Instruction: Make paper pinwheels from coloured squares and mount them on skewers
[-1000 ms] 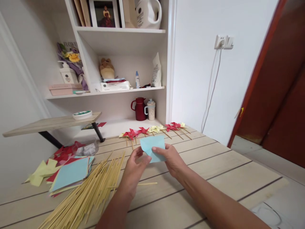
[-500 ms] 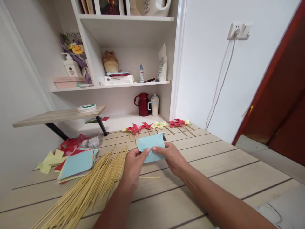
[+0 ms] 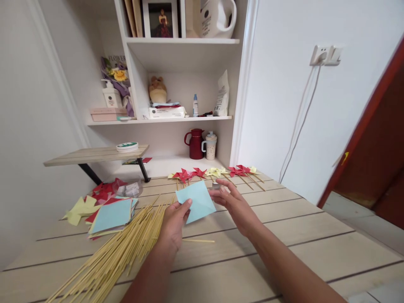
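Two hands over a planked bench (image 3: pixel 221 271), seen from the wearer's head. The left hand (image 3: pixel 175 216) grasps a blue sheet (image 3: pixel 199 203) near its lower left edge, thumb laid on the upper face. The sheet is held tilted above the bench, between the two hands. The right hand (image 3: pixel 232 203) is released, its fingers parted and slightly curled at the sheet's right edge; whether a fingertip touches the paper cannot be told. A small grey object (image 3: pixel 216 185) shows at these fingertips, partly hidden and of unclear kind.

To the left, a bundle of sticks (image 3: pixel 126 246) lies fanned on the bench, passing behind the left forearm; a single stick (image 3: pixel 200 241) lies crosswise below the sheet. Just beside the bundle rests a paper stack (image 3: pixel 112 215), blue uppermost, other colours showing at its edges. Around the stack lie a yellow cutout (image 3: pixel 80 209), red pieces (image 3: pixel 104 191) and a clear box (image 3: pixel 134 188) with pale contents. Pinwheels (image 3: pixel 181 175), mainly red and yellow, form a row along the far edge. At back left, a low stand (image 3: pixel 91 155) carries a round white object (image 3: pixel 127 147). On the shelf (image 3: pixel 164 166) behind, a red jug (image 3: pixel 196 145) stands beside a pale cup (image 3: pixel 211 148).
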